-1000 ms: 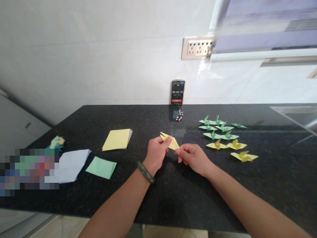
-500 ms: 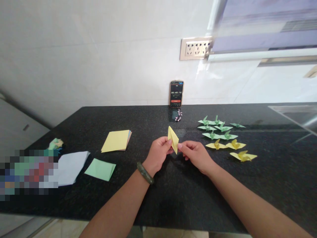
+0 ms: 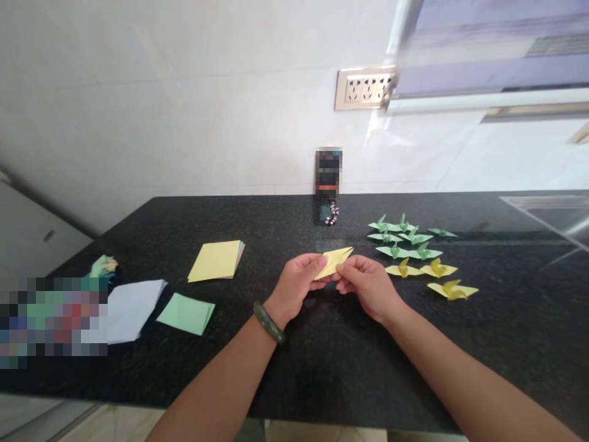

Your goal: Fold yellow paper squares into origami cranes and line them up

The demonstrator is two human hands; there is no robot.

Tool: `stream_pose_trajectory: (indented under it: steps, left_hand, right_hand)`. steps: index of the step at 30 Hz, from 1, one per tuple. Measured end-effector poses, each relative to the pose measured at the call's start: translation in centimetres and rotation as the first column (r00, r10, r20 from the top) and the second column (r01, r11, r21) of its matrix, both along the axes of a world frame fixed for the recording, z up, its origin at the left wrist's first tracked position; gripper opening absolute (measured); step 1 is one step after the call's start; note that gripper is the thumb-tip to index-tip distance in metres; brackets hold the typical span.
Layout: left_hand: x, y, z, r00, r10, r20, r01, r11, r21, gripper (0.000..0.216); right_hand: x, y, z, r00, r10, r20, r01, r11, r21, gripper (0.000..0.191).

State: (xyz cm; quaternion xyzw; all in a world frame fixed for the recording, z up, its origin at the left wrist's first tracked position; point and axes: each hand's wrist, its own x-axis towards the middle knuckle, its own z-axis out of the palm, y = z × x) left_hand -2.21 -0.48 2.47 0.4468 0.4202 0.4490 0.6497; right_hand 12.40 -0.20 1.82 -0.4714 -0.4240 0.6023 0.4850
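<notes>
Head view: a person's two bare hands work over a dark speckled counter (image 3: 317,380), with a piece of folded yellow paper (image 3: 332,264) between them, near the middle of the scene. The left hand (image 3: 298,281), a dark green bangle (image 3: 269,322) at its wrist, grips the paper's left part, the thumb on top and fingers beneath. The right hand (image 3: 365,283) pinches the near right edge between thumb and curled fingers. The paper lies aslant, its split, pointed end directed right and far. To the left is a stack of coloured squares (image 3: 214,261), yellow uppermost; nearer and farther left lie a folded green sheet (image 3: 186,314) and white paper (image 3: 138,307), the latter partly covered by a pixelated patch. Beyond the white paper is a crumpled multicoloured bundle (image 3: 105,266). To the right stand green paper cranes (image 3: 424,252) in loose rows, with three yellow paper cranes (image 3: 453,291) on their near side. At the far edge, a pixelated phone (image 3: 328,173) leans upright against the pale wall (image 3: 207,123), a beaded strap (image 3: 332,213) lying before it; a socket panel (image 3: 363,89) is mounted above and to the right.
</notes>
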Motion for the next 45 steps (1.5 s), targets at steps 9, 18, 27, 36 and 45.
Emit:
stream_pose_trajectory:
  steps: [9, 18, 27, 36, 45]
  left_hand:
    - [0.1, 0.3, 0.0, 0.972, 0.042, -0.231, -0.026, 0.997, 0.07, 0.017]
    - [-0.5, 0.2, -0.5, 0.701, 0.074, -0.709, 0.178, 0.945, 0.274, 0.018]
    - [-0.2, -0.1, -1.1, 0.516, 0.38, -0.768, 0.325, 0.743, 0.586, 0.017]
    - [0.0, 0.0, -0.4, 0.924, -0.011, -0.382, 0.063, 0.99, 0.123, 0.016]
    - [1.3, -0.4, -0.6, 0.986, 0.103, 0.135, -0.097, 0.994, -0.05, 0.023]
  right_hand:
    - [0.1, 0.0, 0.1, 0.988, 0.047, 0.147, -0.059, 0.995, 0.078, 0.025]
    - [2.0, 0.9, 0.1, 0.857, 0.233, 0.46, -0.228, 0.971, -0.068, 0.026]
    - [2.5, 1.6, -0.7, 0.692, 0.137, 0.709, -0.233, 0.972, 0.04, 0.025]
    - [2.4, 0.9, 0.6, 0.816, 0.073, 0.573, -0.314, 0.889, 0.334, 0.02]
    - [1.3, 0.4, 0.5, 0.898, 0.022, 0.439, -0.175, 0.934, 0.311, 0.025]
